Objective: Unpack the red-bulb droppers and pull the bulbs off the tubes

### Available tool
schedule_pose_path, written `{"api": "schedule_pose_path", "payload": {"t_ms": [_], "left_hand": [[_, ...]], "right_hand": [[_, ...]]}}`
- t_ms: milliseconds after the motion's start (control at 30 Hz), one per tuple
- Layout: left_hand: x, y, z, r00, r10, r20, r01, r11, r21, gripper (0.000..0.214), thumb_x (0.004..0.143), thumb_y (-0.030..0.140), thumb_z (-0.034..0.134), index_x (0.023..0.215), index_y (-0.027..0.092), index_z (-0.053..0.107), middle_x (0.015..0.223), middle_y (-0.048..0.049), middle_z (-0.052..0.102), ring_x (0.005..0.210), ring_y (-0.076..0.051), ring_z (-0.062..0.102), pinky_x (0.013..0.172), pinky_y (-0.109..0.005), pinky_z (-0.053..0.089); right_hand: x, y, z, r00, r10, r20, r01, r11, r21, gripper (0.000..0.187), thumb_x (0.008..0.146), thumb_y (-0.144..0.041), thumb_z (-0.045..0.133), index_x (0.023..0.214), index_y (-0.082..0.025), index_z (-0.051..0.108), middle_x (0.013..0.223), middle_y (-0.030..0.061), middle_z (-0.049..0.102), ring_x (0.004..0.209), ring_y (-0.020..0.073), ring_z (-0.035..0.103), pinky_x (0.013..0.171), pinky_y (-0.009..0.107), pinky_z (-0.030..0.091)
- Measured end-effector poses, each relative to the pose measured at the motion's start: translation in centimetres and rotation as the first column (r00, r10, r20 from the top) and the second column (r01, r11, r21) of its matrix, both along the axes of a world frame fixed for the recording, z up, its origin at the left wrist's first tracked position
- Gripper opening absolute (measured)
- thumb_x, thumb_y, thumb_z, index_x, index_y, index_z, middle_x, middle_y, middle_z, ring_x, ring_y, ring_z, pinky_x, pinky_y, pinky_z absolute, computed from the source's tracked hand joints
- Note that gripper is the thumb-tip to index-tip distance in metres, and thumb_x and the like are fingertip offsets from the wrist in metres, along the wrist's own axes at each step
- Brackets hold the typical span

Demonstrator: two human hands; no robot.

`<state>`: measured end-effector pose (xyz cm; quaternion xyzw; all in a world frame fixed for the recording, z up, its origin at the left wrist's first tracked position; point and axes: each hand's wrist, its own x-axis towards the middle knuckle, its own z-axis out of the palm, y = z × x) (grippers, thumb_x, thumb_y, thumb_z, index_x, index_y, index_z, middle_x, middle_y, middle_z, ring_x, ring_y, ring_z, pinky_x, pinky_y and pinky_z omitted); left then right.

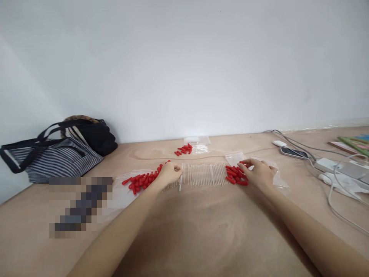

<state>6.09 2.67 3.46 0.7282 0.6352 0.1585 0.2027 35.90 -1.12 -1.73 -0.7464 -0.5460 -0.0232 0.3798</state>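
A row of thin clear glass dropper tubes (201, 175) lies side by side across the middle of the table. My left hand (170, 174) is closed in a pinch over the row's left end, with one glass tube (180, 184) at its fingertips. Beside that wrist spreads a pile of red rubber dropper bulbs (141, 181) on a clear plastic bag (118, 198). To the right of the tubes, my right hand (258, 174) pinches a red rubber bulb (241, 163) at the edge of a second red pile (235, 175). Its fingers partly hide that bulb.
Farther back lie a few more red bulbs (183, 149) and a small clear bag (198, 144). A striped bag (62, 157) stands at left, near a pixelated dark patch (83, 204). At right are a phone-like device (293, 152), cables (331, 200) and a white power strip (325, 164).
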Motion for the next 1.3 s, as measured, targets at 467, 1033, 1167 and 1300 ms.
{"api": "schedule_pose_path", "payload": {"t_ms": [467,1033,1167,1300], "left_hand": [[2.7,3.5,-0.9,0.967,0.053,-0.248,-0.098,0.980,-0.172,0.024,0.084,0.028,0.053,0.102,0.013,0.056,0.102,-0.0070,0.058,0.087,-0.018,0.058,0.075,-0.035,0.048],[-4.7,3.4,0.8,0.883,0.309,-0.354,-0.277,0.951,0.139,0.020,0.071,0.037,0.056,0.075,0.022,0.068,0.082,-0.0060,0.068,0.084,-0.024,0.060,0.071,-0.029,0.044],[-3.3,4.5,-0.1,0.865,0.355,-0.356,-0.285,0.930,0.234,0.029,0.071,0.042,0.056,0.090,0.022,0.066,0.108,-0.0089,0.060,0.107,-0.028,0.048,0.087,-0.037,0.037],[-3.0,6.0,-0.8,0.855,0.375,-0.359,-0.308,0.923,0.231,0.036,0.067,0.049,0.058,0.086,0.018,0.065,0.112,-0.0140,0.056,0.112,-0.034,0.040,0.089,-0.044,0.034]], "right_hand": [[1.3,0.8,-0.3,0.999,-0.031,0.023,0.037,0.924,-0.380,0.034,0.071,-0.053,0.046,0.074,-0.027,0.068,0.072,0.0043,0.066,0.082,0.0282,0.056,0.082,0.053,0.022],[0.0,-0.2,0.3,0.982,-0.086,0.166,0.115,0.978,-0.174,0.042,0.076,-0.053,0.037,0.075,-0.024,0.067,0.085,0.0068,0.062,0.087,0.0263,0.051,0.078,0.044,0.022],[-0.4,-0.4,0.2,0.982,-0.091,0.164,0.110,0.988,-0.110,0.038,0.077,-0.049,0.038,0.075,-0.023,0.066,0.084,0.0052,0.062,0.085,0.0237,0.050,0.078,0.042,0.019],[-0.4,-0.3,-0.1,0.982,-0.079,0.169,0.095,0.991,-0.090,0.037,0.076,-0.049,0.039,0.074,-0.023,0.066,0.084,0.0040,0.061,0.084,0.0224,0.049,0.077,0.040,0.019]]}}
